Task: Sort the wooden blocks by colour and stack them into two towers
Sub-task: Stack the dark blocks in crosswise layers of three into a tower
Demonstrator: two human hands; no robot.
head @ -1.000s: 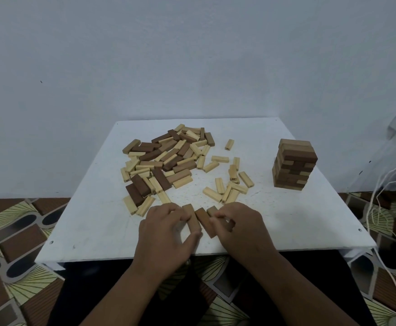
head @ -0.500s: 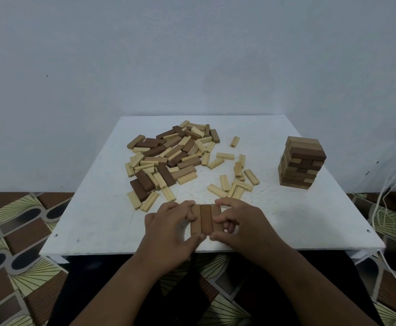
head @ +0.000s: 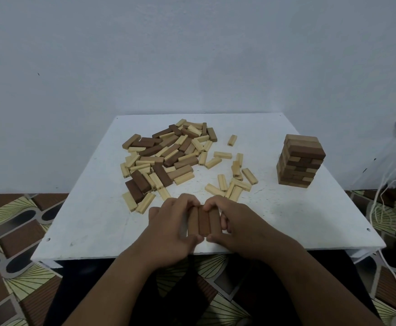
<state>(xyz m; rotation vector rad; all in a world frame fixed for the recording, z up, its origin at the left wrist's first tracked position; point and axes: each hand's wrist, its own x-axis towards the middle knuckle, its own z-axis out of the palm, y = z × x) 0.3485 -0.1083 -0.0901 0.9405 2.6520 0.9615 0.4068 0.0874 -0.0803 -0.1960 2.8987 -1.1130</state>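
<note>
Two bare forearms enter from the lower frame, no sleeves, watch or rings showing on the left hand [head: 171, 228] or right hand [head: 244, 225]; dark trousers below.

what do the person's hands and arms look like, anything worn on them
Both the left hand and the right hand are bare: no gloves, and no rings, watch or bracelet that can be seen. The forearms are bare too, with no sleeve showing anywhere up to the bottom edge of the picture. No markings, cables or straps show on them.
</note>
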